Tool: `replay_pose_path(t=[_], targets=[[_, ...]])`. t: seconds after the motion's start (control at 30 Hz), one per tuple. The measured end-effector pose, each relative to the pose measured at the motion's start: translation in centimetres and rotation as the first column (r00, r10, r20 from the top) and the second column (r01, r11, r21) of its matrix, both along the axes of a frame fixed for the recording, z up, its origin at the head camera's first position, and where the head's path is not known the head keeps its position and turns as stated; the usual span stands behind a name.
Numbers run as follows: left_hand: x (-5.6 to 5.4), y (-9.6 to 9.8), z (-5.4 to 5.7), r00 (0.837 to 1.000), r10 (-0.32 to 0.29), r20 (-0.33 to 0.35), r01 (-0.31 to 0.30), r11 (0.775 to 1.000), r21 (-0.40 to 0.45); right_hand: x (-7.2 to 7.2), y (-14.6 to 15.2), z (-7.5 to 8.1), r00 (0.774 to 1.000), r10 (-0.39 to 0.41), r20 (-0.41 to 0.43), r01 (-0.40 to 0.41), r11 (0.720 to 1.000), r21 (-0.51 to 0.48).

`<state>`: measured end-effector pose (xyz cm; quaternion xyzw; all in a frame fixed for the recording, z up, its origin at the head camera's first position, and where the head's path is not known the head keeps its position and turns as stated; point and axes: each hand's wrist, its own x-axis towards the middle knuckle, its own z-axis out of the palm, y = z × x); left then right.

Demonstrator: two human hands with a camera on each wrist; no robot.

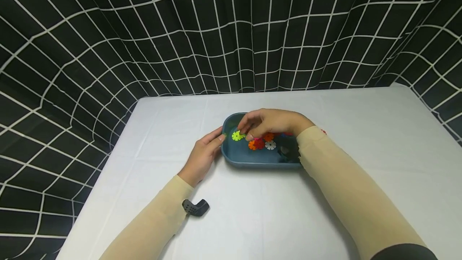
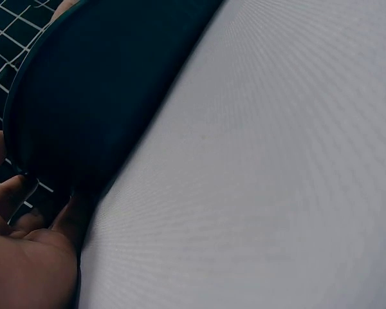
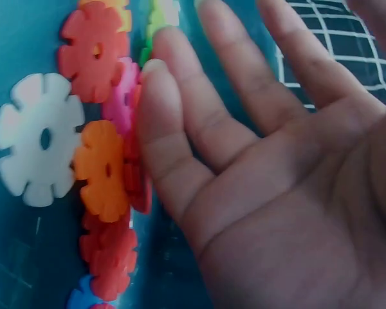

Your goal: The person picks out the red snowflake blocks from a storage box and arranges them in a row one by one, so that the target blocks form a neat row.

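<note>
A blue-grey tray (image 1: 263,164) holds several slotted, flower-shaped plastic discs. My left hand (image 1: 203,153) grips the tray's left end, its thumb on the rim and its fingers against the outside; the left wrist view shows fingers at the tray's wall. My right hand (image 1: 270,122) reaches in from the right, pinching a yellow-green disc between thumb and forefinger. Another yellow-green disc (image 1: 236,136) lies to its left. Below the right hand are a white disc (image 3: 42,138), an orange disc (image 3: 103,170), a red disc (image 3: 93,51) and a pink disc (image 3: 121,103), partly overlapping.
The tray stands on a white-covered table (image 1: 173,131). A small red piece (image 1: 323,131) shows beyond the right sleeve. Black cloth with white grid lines (image 1: 231,31) hangs behind and at the sides. A black device (image 1: 196,208) sits at the left wrist.
</note>
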<state>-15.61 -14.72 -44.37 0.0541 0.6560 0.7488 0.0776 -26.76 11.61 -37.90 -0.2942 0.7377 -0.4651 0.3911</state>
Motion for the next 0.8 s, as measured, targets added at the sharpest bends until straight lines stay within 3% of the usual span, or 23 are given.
replay_pose_path(t=[0.33, 0.57, 0.8], targets=[[-0.1, -0.05, -0.27, 1.0, 0.015, 0.008, -0.015, 0.999, -0.036, -0.15, 0.66, -0.47, 0.996, 0.069, 0.054, -0.072, 0.996, 0.055], [-0.09, 0.08, -0.05, 1.0, 0.019, 0.009, -0.019, 0.999, -0.041, 0.01, 0.36, -0.46, 0.981, 0.172, -0.086, -0.153, 0.97, 0.186], [-0.04, 0.14, -0.03, 1.0, 0.021, 0.014, -0.021, 0.999, -0.038, 0.6, 0.03, -0.45, 0.97, 0.186, -0.158, -0.149, 0.965, 0.216]])
